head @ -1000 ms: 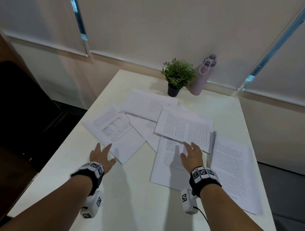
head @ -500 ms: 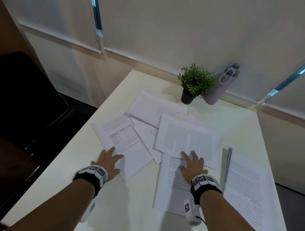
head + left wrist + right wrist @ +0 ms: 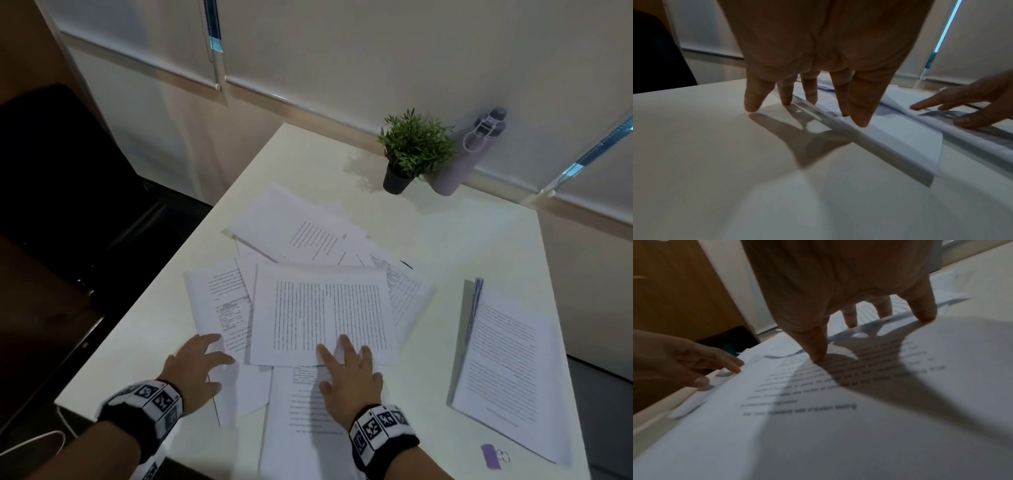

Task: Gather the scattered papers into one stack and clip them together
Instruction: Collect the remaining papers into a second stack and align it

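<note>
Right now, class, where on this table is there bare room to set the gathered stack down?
Bare table shows between the scattered papers, the potted plant and the thick stack. The near left corner by the left hand is bare. The middle is crowded.

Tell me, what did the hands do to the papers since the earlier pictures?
The right hand, fingers flat, slid the two-column sheet leftward, so it now overlaps the form sheet and sits apart from the thick stack. The left hand moved onto the form sheet's near edge. Neither hand grips anything. The plant, bottle and thick stack stayed put.
</note>
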`<state>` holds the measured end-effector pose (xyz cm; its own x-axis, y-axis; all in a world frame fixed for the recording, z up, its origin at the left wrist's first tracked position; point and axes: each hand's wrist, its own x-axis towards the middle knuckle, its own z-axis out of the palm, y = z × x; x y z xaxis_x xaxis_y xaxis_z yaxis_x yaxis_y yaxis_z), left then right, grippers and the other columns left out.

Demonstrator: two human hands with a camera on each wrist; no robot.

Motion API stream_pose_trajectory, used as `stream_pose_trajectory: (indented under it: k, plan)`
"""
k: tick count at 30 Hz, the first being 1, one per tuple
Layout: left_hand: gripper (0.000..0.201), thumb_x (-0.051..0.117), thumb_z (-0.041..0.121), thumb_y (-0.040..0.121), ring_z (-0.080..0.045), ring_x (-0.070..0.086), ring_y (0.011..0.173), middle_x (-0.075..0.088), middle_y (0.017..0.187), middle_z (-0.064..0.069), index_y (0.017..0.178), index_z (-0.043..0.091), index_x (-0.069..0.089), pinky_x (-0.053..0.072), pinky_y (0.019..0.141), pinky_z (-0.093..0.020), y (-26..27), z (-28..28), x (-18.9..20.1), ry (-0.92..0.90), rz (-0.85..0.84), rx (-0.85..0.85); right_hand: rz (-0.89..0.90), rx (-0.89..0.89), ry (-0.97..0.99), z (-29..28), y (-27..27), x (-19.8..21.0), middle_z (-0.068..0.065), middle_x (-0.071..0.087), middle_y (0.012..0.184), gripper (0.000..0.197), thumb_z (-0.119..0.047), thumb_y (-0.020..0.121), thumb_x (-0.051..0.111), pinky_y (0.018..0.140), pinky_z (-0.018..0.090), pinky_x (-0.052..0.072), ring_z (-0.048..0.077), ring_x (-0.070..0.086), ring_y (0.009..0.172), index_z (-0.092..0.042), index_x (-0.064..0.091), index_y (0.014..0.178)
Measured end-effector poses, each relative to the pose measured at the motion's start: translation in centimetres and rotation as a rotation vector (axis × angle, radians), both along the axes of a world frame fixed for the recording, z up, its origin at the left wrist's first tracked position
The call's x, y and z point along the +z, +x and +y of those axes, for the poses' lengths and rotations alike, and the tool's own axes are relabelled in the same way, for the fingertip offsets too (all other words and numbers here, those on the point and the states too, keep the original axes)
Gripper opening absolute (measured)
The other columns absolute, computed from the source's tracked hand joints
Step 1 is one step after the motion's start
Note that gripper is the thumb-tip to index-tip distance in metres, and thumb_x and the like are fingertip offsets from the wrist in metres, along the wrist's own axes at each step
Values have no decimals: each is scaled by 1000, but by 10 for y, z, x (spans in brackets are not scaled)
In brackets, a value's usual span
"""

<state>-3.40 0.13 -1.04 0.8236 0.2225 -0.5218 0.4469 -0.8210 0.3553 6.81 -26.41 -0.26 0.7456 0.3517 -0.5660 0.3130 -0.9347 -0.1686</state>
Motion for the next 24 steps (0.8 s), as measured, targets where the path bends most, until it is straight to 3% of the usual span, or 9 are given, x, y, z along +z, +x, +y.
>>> stream_pose_trajectory:
  k: [4, 7, 10, 13, 16, 18, 21, 23, 24]
  plan:
    - [22, 47, 38, 85, -11, 34, 132, 44, 136, 21, 98, 55, 55, 29, 109, -48, -2, 0, 13, 168, -31, 106, -76, 69, -60, 8, -6, 21, -2, 18, 154, 59, -48, 89, 40, 102, 57, 27, 31, 24, 136, -47, 13, 141]
    - [20, 42, 43, 83, -14, 44, 118, 54, 120, 18, 91, 44, 60, 34, 101, -42, 12, -2, 19, 238, -71, 220, -269, 55, 24, 21, 22, 34, 2, 40, 139, 48, -39, 89, 45, 104, 54, 28, 29, 36, 126, -37, 35, 135]
    - [24, 40, 41, 86, -16, 39, 121, 50, 122, 16, 101, 42, 59, 29, 98, -42, 31, -11, 19, 277, -81, 309, -362, 80, 132, 34, 64, 32, 4, 46, 137, 42, -24, 90, 47, 105, 47, 33, 27, 38, 127, -26, 45, 133]
    - [32, 40, 28, 91, -24, 50, 114, 49, 132, -2, 121, 33, 51, 40, 95, -39, 53, -12, 16, 6, -81, 411, -291, 122, 125, 44, 103, 23, 2, 26, 155, 59, -10, 89, 48, 117, 49, 18, 26, 16, 145, -22, 29, 144]
    - [35, 40, 15, 92, -22, 53, 93, 49, 133, -12, 125, 22, 50, 44, 81, -27, 71, -10, 16, -264, -154, 527, -209, 152, 6, 53, 127, 16, 2, 13, 159, 69, -8, 89, 45, 118, 53, 11, 27, 3, 147, -22, 13, 149]
    - [38, 39, 11, 94, -24, 54, 100, 48, 136, -11, 129, 20, 48, 41, 77, -22, 79, -10, 17, -380, -175, 548, -204, 152, -44, 56, 133, 13, 8, 22, 155, 68, -10, 88, 47, 116, 53, 12, 31, 10, 146, -20, 16, 148]
    - [43, 39, 11, 95, -26, 44, 129, 41, 145, -12, 137, 20, 41, 35, 93, -25, 88, -9, 15, -499, -143, 553, -295, 189, -37, 54, 130, 14, 11, 49, 130, 44, -12, 86, 47, 105, 44, 33, 32, 41, 123, -16, 43, 129]
    - [43, 39, 15, 95, -28, 50, 122, 47, 139, -12, 137, 22, 40, 39, 98, -32, 92, -7, 12, -545, -151, 607, -285, 155, 31, 47, 129, 16, 9, 51, 116, 28, -7, 85, 46, 86, 38, 43, 29, 49, 106, -11, 54, 111]
    - [42, 40, 18, 94, -28, 57, 106, 55, 129, -11, 136, 24, 42, 44, 93, -35, 94, -7, 10, -570, -158, 659, -254, 71, 87, 40, 130, 19, 9, 49, 112, 25, -3, 85, 45, 78, 37, 45, 27, 51, 97, -9, 55, 106]
